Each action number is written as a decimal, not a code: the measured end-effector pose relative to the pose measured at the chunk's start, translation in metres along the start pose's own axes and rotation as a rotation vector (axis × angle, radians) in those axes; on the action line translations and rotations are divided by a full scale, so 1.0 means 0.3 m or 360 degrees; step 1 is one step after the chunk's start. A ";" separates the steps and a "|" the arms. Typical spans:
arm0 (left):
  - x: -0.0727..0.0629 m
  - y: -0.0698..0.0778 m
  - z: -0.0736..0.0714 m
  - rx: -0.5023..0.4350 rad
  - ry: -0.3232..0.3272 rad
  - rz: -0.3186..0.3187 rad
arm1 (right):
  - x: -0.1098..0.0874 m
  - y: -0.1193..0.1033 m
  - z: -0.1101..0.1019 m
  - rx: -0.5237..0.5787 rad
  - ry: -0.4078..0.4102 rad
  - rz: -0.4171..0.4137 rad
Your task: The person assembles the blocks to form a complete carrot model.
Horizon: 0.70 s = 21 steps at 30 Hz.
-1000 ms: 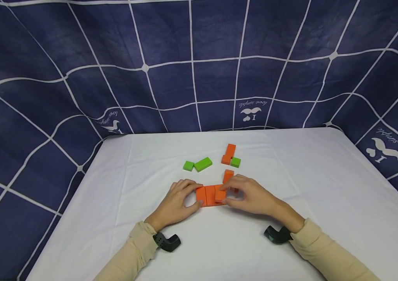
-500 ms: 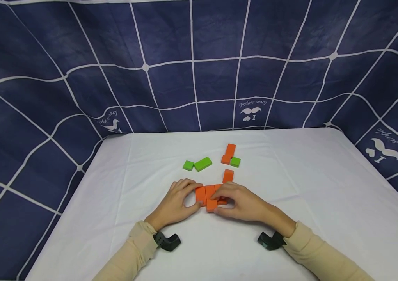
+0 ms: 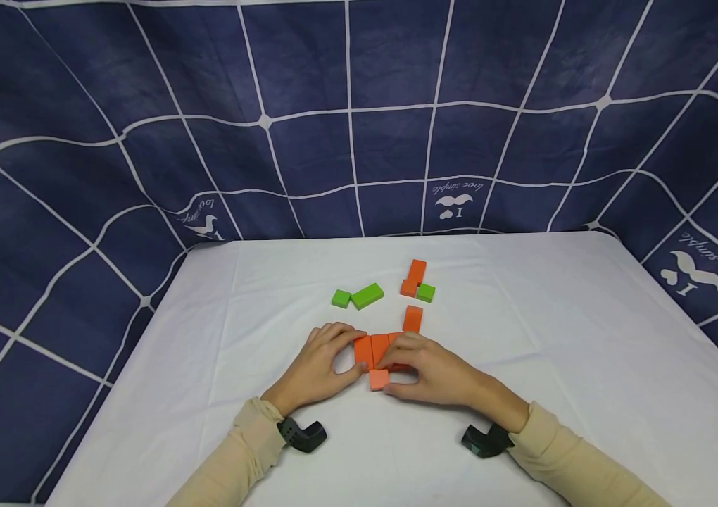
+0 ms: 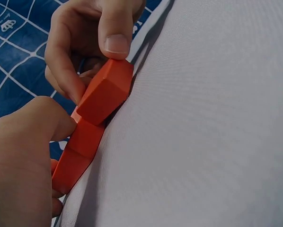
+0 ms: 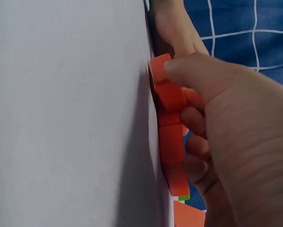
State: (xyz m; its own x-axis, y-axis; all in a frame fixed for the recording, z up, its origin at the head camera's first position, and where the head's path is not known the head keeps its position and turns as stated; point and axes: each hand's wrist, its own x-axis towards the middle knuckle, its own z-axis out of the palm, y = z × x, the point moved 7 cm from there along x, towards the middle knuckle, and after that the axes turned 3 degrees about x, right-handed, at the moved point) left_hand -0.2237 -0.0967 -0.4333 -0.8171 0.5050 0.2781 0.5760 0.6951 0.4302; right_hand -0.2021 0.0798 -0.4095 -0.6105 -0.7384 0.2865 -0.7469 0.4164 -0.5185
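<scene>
In the head view several flat orange blocks (image 3: 380, 350) lie side by side in a row on the white cloth. My left hand (image 3: 316, 365) holds the leftmost block (image 3: 362, 352) between thumb and index finger. With thumb and fingers, my right hand (image 3: 438, 370) pinches a small orange block (image 3: 379, 380) at the row's near side. The left wrist view has this small block (image 4: 103, 94) in front of the row (image 4: 80, 146), slightly tilted. Fingers of the right hand cover the row's right part from above. From the right wrist, the thumb shows against the pinched block (image 5: 160, 68).
Behind the row lies one more orange block (image 3: 412, 318). Farther back are a long orange block (image 3: 417, 270), a small orange one (image 3: 408, 287) and a green cube (image 3: 425, 293). A green cube (image 3: 341, 298) and a green bar (image 3: 367, 296) sit left of them. Dark blue curtain (image 3: 308, 155) surrounds the table.
My right hand has brought the small orange block from above the row's right end leftward and nearer to me, down in front of the row. The left hand stays in place.
</scene>
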 end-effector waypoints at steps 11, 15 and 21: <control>0.001 -0.001 0.000 0.0000 0.0006 0.0010 | 0.001 0.003 0.012 -0.0052 -0.0021 0.0025; 0.001 -0.002 0.001 0.0006 0.0006 0.0012 | 0.002 0.003 0.014 -0.0061 -0.0023 0.0033; 0.002 0.000 0.000 0.0011 0.0012 0.0020 | 0.001 0.003 0.015 -0.0085 -0.0010 0.0030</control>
State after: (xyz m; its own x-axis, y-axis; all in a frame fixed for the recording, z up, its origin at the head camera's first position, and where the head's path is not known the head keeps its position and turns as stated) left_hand -0.2242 -0.0964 -0.4331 -0.8101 0.5098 0.2896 0.5862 0.6924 0.4207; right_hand -0.2018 0.0774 -0.4136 -0.6229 -0.7335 0.2721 -0.7485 0.4576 -0.4799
